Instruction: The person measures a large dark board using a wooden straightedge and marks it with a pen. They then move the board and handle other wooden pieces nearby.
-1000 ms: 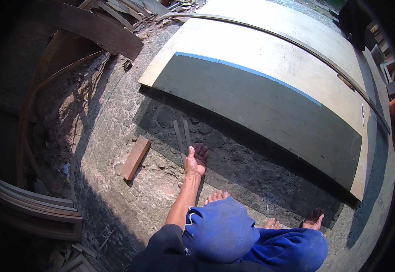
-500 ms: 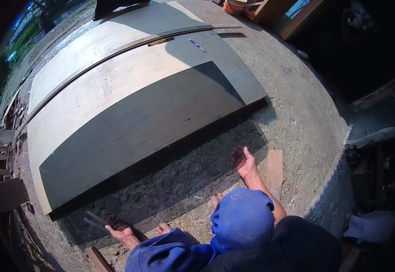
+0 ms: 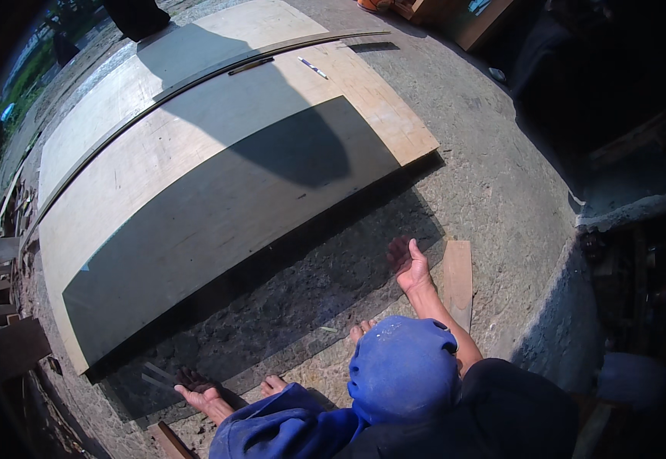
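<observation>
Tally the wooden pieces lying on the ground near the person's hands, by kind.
Large plywood sheets: 2
Small flat wood board beside the right hand: 1
Reddish wood piece near the left hand: 1
Total: 4

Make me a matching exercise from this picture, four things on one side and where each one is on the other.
Things:
1. left hand
2. right hand
3. short plank
4. plywood sheet

Places:
A. on the ground just right of the right hand
B. palm down on the ground beside the left foot
C. spread across the ground ahead
D. raised, palm open, above the ground

Pairs: 1-B, 2-D, 3-A, 4-C
</observation>
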`<action>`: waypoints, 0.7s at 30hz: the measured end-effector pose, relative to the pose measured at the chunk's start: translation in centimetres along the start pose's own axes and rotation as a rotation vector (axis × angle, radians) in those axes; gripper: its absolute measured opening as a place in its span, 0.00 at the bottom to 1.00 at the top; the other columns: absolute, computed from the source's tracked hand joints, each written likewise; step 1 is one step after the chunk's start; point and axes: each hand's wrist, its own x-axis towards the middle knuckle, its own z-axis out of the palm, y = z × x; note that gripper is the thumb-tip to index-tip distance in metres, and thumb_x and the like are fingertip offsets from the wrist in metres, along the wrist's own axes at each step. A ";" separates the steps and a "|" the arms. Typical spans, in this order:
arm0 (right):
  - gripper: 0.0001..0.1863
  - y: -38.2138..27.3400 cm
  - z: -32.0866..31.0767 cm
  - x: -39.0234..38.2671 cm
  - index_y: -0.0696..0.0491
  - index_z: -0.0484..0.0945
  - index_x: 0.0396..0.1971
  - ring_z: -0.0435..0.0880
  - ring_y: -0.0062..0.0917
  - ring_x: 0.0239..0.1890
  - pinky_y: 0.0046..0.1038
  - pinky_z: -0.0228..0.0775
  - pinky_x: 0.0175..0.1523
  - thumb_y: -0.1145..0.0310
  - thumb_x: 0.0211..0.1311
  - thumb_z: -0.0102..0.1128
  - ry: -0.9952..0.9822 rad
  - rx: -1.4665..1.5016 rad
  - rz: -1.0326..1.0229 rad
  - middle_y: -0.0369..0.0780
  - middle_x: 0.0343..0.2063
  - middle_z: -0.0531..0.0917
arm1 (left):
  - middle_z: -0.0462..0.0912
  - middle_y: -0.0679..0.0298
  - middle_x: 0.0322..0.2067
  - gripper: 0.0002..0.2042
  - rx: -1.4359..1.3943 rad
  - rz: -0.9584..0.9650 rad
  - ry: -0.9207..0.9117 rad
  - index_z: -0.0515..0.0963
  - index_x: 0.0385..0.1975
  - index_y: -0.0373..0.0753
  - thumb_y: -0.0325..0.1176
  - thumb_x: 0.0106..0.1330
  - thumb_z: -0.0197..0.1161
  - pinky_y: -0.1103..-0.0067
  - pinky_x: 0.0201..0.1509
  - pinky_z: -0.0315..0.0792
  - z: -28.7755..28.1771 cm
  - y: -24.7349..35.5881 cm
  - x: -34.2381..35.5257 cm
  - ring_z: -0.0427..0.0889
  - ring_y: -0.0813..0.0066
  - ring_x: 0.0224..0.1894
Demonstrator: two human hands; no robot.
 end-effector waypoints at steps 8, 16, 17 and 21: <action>0.15 0.2 0.2 -0.6 0.45 0.80 0.49 0.87 0.29 0.49 0.38 0.81 0.50 0.51 0.73 0.57 -0.001 0.016 0.009 0.35 0.45 0.88 | 0.80 0.60 0.61 0.26 0.003 -0.001 -0.024 0.76 0.61 0.39 0.54 0.78 0.48 0.71 0.68 0.69 -0.4 0.2 0.4 0.77 0.66 0.64; 0.15 0.2 0.2 -0.8 0.44 0.80 0.48 0.87 0.29 0.48 0.38 0.81 0.50 0.51 0.73 0.57 0.009 0.022 0.014 0.35 0.45 0.88 | 0.81 0.61 0.59 0.25 -0.005 -0.003 -0.032 0.77 0.59 0.39 0.53 0.78 0.49 0.71 0.66 0.71 -0.7 0.2 0.8 0.78 0.66 0.62; 0.15 0.2 0.3 -0.9 0.44 0.80 0.48 0.87 0.29 0.48 0.38 0.81 0.50 0.51 0.73 0.57 0.012 0.026 0.016 0.35 0.45 0.88 | 0.81 0.61 0.59 0.25 -0.011 -0.005 -0.034 0.77 0.59 0.39 0.53 0.78 0.49 0.71 0.66 0.71 -0.7 0.2 0.8 0.78 0.66 0.62; 0.18 0.3 0.8 -1.0 0.45 0.80 0.48 0.87 0.29 0.47 0.38 0.80 0.50 0.47 0.73 0.57 0.070 0.011 0.001 0.35 0.44 0.88 | 0.82 0.62 0.58 0.24 -0.015 -0.008 -0.022 0.78 0.58 0.39 0.53 0.78 0.50 0.71 0.66 0.71 -0.7 0.2 0.8 0.79 0.66 0.61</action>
